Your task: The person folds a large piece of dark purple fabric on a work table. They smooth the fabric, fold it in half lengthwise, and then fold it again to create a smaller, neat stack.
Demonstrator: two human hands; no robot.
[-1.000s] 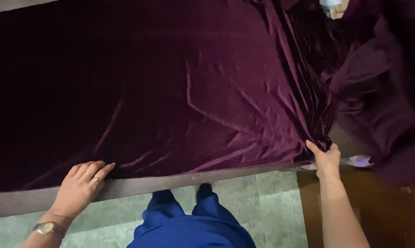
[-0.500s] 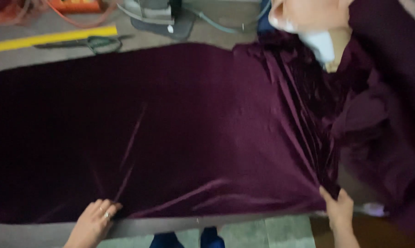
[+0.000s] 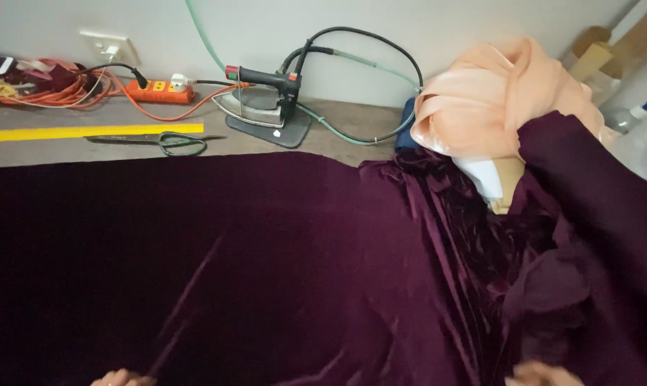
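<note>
A wide sheet of deep purple velvet cloth (image 3: 266,271) lies spread over the grey bench (image 3: 280,146), flat on the left and bunched into heavy folds toward the right, where it rises in a heap against a bundle of peach satin fabric (image 3: 495,100). Only slivers of both hands show at the bottom edge: the left hand (image 3: 121,377) at the cloth's near hem, the right hand (image 3: 541,373) close to the rumpled part. Both touch the velvet, but so little of them shows that I cannot tell whether either grip is clenched on the hem or merely resting on it.

A long crease (image 3: 187,314) runs up from near the left hand. Smoothing this pile well seems to call for even tension from both hands along the near edge, drawing the folds on the right outward rather than pressing them down, since velvet marks easily.

Behind the cloth sit a steam iron (image 3: 262,96) on its dark pad, a yellow ruler (image 3: 87,132), green-handled scissors (image 3: 169,141) and an orange power strip (image 3: 159,91).
</note>
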